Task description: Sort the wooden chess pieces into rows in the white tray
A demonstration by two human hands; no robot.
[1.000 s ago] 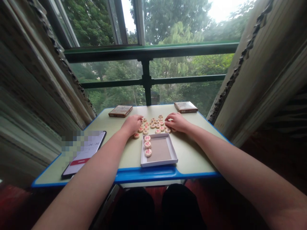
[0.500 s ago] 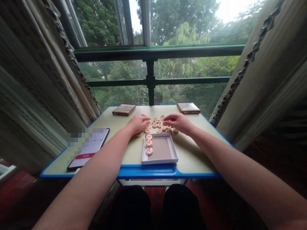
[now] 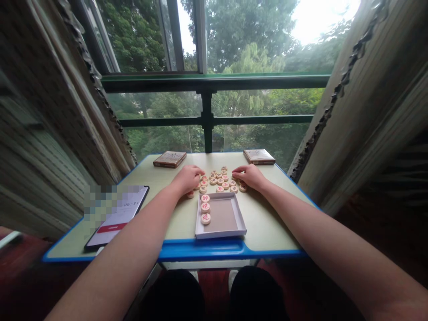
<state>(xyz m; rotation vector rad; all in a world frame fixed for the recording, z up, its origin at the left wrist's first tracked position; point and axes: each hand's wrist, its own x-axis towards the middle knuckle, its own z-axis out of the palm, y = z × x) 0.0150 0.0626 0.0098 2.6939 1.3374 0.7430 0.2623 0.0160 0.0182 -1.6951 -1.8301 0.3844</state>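
Left hand [image 3: 187, 180] and right hand [image 3: 251, 177] curled at the xiangqi pieces [image 3: 219, 181] between them, any pinch impossible to tell; nearer the body, a shallow tray [image 3: 223, 216] held three red-marked discs [image 3: 205, 207].

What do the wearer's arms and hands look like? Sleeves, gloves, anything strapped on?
Left arm and right arm: bare along all that shows, tapering to the wrists; no sleeve, watch, band, cable or marking visible. Left hand and right hand: ungloved. Too small in view to rule out rings.
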